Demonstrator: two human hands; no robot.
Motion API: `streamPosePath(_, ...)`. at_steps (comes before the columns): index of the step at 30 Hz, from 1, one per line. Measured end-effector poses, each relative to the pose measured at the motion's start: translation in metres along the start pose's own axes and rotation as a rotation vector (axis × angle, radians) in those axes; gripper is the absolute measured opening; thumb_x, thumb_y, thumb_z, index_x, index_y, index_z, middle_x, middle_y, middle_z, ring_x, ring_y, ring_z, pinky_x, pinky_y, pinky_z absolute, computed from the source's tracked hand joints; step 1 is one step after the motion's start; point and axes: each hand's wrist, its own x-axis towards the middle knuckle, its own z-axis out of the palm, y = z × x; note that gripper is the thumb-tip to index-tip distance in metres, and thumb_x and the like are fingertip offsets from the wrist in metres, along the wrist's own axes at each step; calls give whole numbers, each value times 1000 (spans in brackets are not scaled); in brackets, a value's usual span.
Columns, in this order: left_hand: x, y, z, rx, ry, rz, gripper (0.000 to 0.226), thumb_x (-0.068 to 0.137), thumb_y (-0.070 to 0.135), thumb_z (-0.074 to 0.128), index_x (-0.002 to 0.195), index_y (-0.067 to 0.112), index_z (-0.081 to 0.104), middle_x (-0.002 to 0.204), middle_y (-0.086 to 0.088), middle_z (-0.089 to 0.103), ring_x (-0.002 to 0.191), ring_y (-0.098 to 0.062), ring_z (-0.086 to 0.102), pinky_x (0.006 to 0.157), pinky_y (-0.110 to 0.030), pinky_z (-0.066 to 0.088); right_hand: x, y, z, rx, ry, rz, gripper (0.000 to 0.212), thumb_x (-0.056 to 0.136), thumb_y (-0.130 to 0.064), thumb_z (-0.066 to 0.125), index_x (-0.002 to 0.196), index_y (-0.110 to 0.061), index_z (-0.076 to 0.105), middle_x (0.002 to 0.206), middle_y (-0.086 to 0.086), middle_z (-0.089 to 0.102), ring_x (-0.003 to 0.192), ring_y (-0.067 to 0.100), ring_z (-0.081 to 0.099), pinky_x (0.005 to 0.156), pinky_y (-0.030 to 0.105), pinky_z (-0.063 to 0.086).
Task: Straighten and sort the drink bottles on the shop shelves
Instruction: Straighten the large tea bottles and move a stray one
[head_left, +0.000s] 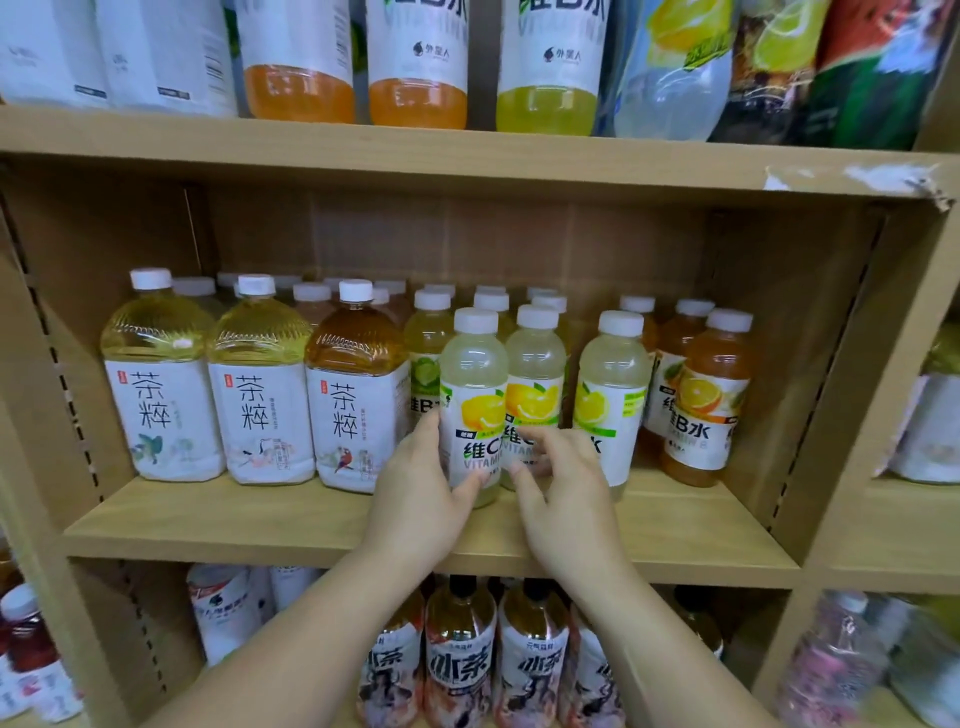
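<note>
Both my forearms reach up to the middle shelf (311, 525). My left hand (423, 493) wraps the lower part of a lemon vitamin C bottle (474, 400), thumb in front, fingers behind: the grip holds that bottle. My right hand (563, 488) is spread wide, fingertips touching the label of the next lemon bottle (535, 384), just right of the held one. Left of the held bottle stand three tea bottles (260, 384), pale yellow and amber. Further right stand orange vitamin B bottles (706, 400).
</note>
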Motion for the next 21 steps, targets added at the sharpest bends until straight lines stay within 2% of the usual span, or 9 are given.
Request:
streamPosePath(4, 3, 0, 2, -38, -38, 20, 63, 83, 32, 80, 137, 35, 48, 124, 11, 66, 111, -9, 63, 95, -35, 55, -2, 3, 6, 39, -3, 5, 29, 97, -18, 64, 124, -27, 63, 115, -5, 51, 102, 12, 59, 89, 19, 40)
streamPosePath(7, -1, -8, -6, -74, -117, 48, 71, 86, 32, 78, 146, 41, 40, 129, 16, 63, 110, -3, 64, 96, -36, 56, 2, -5, 6, 44, 16, -9, 24, 99, -24, 62, 122, -30, 63, 115, -8, 51, 104, 12, 58, 95, 34, 50)
streamPosePath(9, -9, -13, -18, -57, -117, 81, 61, 90, 30, 74, 145, 35, 46, 126, 16, 62, 104, 1, 63, 94, -35, 57, 5, -20, 5, 54, 72, -72, 22, 97, -32, 60, 119, -31, 65, 113, -9, 53, 105, 14, 58, 93, 42, 52)
streamPosePath(11, -15, -16, -38, 13, -2, 157, 40, 93, 28, 72, 130, 26, 58, 116, 14, 61, 98, -1, 61, 87, -37, 58, 11, -45, 6, 83, 103, -158, 25, 95, -38, 57, 117, -29, 65, 112, -10, 54, 106, 13, 57, 91, 41, 52)
streamPosePath(13, -12, -16, -66, 87, 187, 248, 28, 92, 23, 72, 118, 22, 61, 105, 14, 56, 91, -5, 57, 79, -35, 56, 21, -72, 9, 107, 83, -238, 27, 96, -36, 58, 120, -26, 65, 114, -10, 54, 108, 10, 56, 92, 36, 52)
streamPosePath(15, 0, -16, -97, 159, 341, 276, 30, 91, 22, 72, 118, 18, 61, 107, 12, 53, 97, -10, 54, 83, -30, 50, 33, -100, 13, 109, 34, -288, 29, 97, -32, 62, 125, -25, 63, 120, -10, 54, 112, 8, 55, 97, 31, 50)
streamPosePath(17, 15, -19, -127, 242, 425, 242, 38, 90, 25, 73, 124, 16, 60, 118, 3, 56, 111, -19, 53, 92, -33, 46, 45, -125, 20, 90, -57, -286, 39, 97, -32, 65, 135, -25, 57, 129, -8, 51, 119, 9, 53, 101, 25, 45)
streamPosePath(19, 29, -28, -150, 367, 435, 174, 50, 89, 32, 74, 134, 15, 58, 133, -7, 54, 124, -28, 49, 101, -40, 42, 59, -142, 30, 55, -150, -240, 57, 95, -37, 68, 146, -25, 47, 138, -2, 47, 128, 16, 50, 105, 28, 42)
streamPosePath(21, 39, -37, -165, 506, 349, 101, 63, 90, 40, 72, 144, 16, 52, 147, -11, 48, 136, -33, 41, 110, -47, 39, 71, -150, 42, -14, -214, -167, 76, 91, -43, 73, 154, -27, 35, 148, 5, 43, 136, 24, 47, 109, 35, 43)
